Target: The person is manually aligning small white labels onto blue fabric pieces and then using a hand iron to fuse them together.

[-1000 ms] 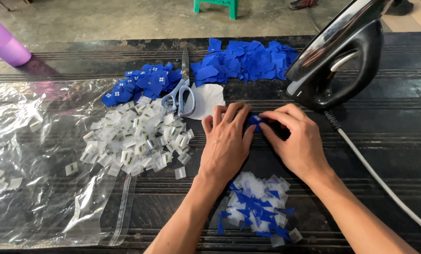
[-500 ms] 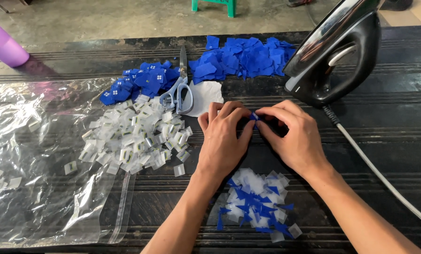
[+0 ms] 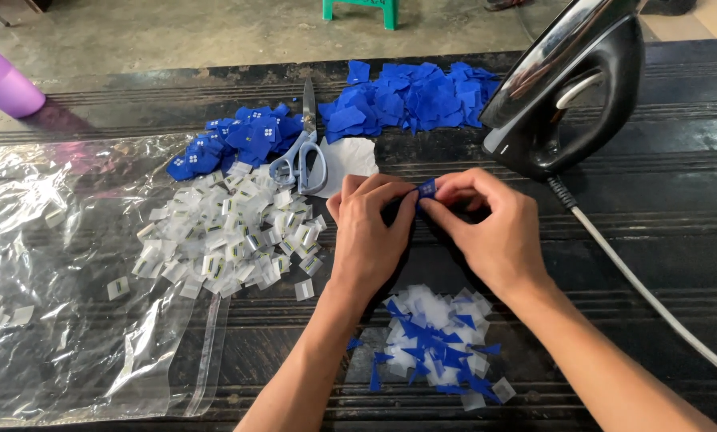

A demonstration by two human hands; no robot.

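Observation:
My left hand point(image 3: 370, 232) and my right hand point(image 3: 490, 228) meet over the dark ribbed table point(image 3: 662, 240), and both pinch one small blue fabric piece point(image 3: 427, 189) between their fingertips. Just below my wrists lies a small heap of white and blue scraps point(image 3: 438, 346). To the left of my left hand spreads a pile of small white squares point(image 3: 230, 236). Behind it lie blue pieces with white marks point(image 3: 242, 140), and farther back a larger pile of plain blue fabric squares point(image 3: 410, 96).
Grey-handled scissors point(image 3: 301, 156) lie beside a white paper piece point(image 3: 349, 160). A black clothes iron point(image 3: 570, 88) stands upright at the right, its white cord point(image 3: 654, 300) running toward me. A clear plastic sheet point(image 3: 62, 296) covers the left. A purple cup point(image 3: 6, 84) stands far left.
Both hands have stayed together on the blue piece, shifting slightly; the fingers have turned the piece so it shows more between the fingertips.

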